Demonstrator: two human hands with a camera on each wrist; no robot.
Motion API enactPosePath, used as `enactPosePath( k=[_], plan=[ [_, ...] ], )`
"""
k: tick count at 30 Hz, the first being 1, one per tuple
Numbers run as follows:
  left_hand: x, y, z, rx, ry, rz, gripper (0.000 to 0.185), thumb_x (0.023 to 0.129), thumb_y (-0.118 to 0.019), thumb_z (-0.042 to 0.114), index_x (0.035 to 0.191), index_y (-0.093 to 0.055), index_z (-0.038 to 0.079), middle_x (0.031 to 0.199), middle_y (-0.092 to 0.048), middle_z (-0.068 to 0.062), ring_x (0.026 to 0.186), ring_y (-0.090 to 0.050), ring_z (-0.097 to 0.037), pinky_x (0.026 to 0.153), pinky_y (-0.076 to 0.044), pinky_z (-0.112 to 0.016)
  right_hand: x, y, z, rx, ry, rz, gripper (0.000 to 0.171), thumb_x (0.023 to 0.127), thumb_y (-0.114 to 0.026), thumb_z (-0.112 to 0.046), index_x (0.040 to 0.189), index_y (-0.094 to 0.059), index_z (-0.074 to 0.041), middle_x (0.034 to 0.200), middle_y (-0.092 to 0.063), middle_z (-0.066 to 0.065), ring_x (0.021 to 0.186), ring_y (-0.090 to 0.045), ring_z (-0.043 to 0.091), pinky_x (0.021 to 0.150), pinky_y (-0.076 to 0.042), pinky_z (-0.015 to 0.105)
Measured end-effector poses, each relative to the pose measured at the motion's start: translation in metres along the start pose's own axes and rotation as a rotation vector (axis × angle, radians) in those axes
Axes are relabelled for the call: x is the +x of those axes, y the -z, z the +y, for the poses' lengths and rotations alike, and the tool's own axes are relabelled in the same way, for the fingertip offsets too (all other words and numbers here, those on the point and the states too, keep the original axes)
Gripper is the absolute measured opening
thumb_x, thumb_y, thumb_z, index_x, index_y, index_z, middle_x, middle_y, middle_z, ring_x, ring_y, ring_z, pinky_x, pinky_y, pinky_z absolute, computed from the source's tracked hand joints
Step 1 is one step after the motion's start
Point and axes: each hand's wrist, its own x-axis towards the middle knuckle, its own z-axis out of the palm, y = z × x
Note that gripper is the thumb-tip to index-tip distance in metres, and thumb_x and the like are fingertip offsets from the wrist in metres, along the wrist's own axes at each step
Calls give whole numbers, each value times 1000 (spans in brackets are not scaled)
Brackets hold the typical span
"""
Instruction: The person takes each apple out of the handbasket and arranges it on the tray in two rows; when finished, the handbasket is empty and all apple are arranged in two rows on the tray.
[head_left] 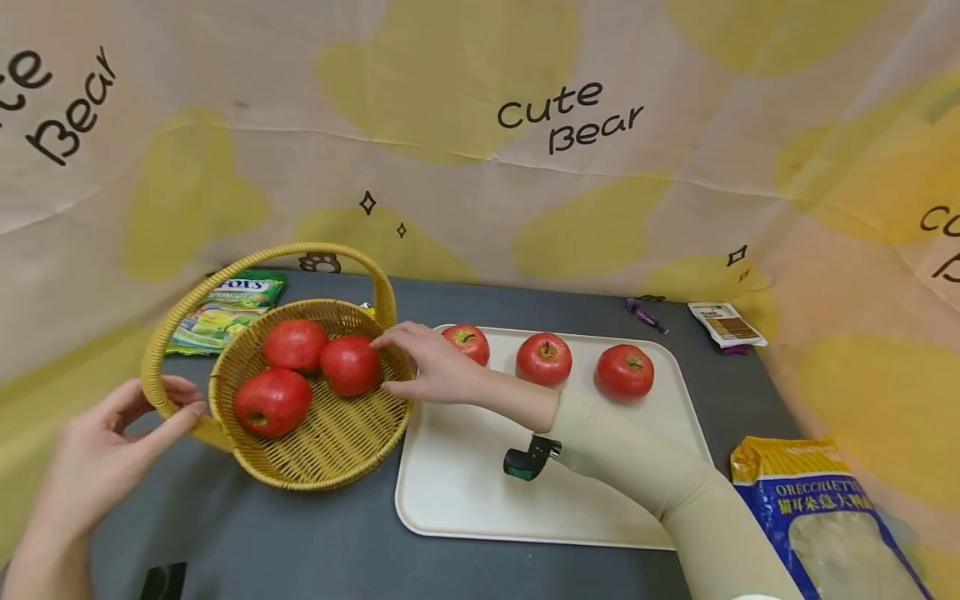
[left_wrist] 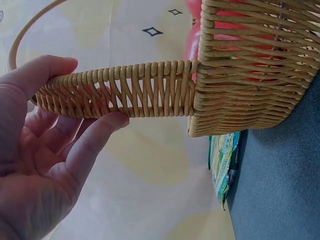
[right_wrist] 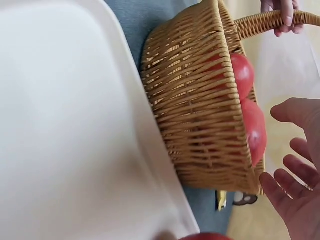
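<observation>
A yellow wicker basket (head_left: 322, 462) stands left of centre, with three red apples (head_left: 273, 403) lying inside. My left hand (head_left: 112, 454) grips the lower left part of its arched handle (left_wrist: 145, 90) between thumb and fingers. Over the basket's right rim reaches my right hand (head_left: 438, 367), its fingers spread beside the rightmost apple (head_left: 351, 366). In the right wrist view, a gap shows between that hand (right_wrist: 300, 175) and the apples (right_wrist: 255, 131). Three more red apples (head_left: 543, 360) sit in a row on the white tray (head_left: 480, 492); the right forearm passes in front of them.
Behind the basket lies a green candy bag (head_left: 225, 312). A purple-wrapped sweet (head_left: 647, 317) and a small brown-and-white packet (head_left: 727, 323) are at the back right. An orecchiette pasta bag (head_left: 832, 517) lies at the front right. Printed cloth hangs behind the grey table (head_left: 315, 542).
</observation>
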Motion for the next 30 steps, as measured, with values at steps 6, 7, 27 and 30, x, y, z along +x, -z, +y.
enactPosePath(
  k=[6,7,27,30],
  plan=[
    [1,-2,-1,-21,-14,13,24,82,-76,1,104,-67,3,90,-67,17,86,-58,5,70,-41,-5,33,-15,-6,-107,11,-89,58,85,-75,-28,136,-52,-11,135,-48,3,124,-41,13,97,-40,17],
    [1,-2,-1,-22,-17,14,24,82,-76,0,104,-67,2,90,-67,17,86,-58,5,70,-40,-6,37,-18,-7,-132,13,-103,60,85,-76,-28,137,-50,-12,137,-46,3,126,-40,14,97,-40,17],
    [0,-3,0,-5,-13,26,24,82,-77,1,103,-66,4,90,-66,18,89,-57,5,68,-43,-5,69,-45,-6,-475,-30,-275,79,81,-77,-37,146,-36,-18,143,-39,2,123,-39,18,85,-50,27],
    [-1,-1,0,-15,-6,27,23,82,-76,1,103,-66,5,91,-66,17,89,-57,4,66,-45,-5,65,-44,-7,-447,-9,-246,79,80,-78,-38,145,-38,-18,142,-41,1,124,-39,18,84,-51,26]
  ],
)
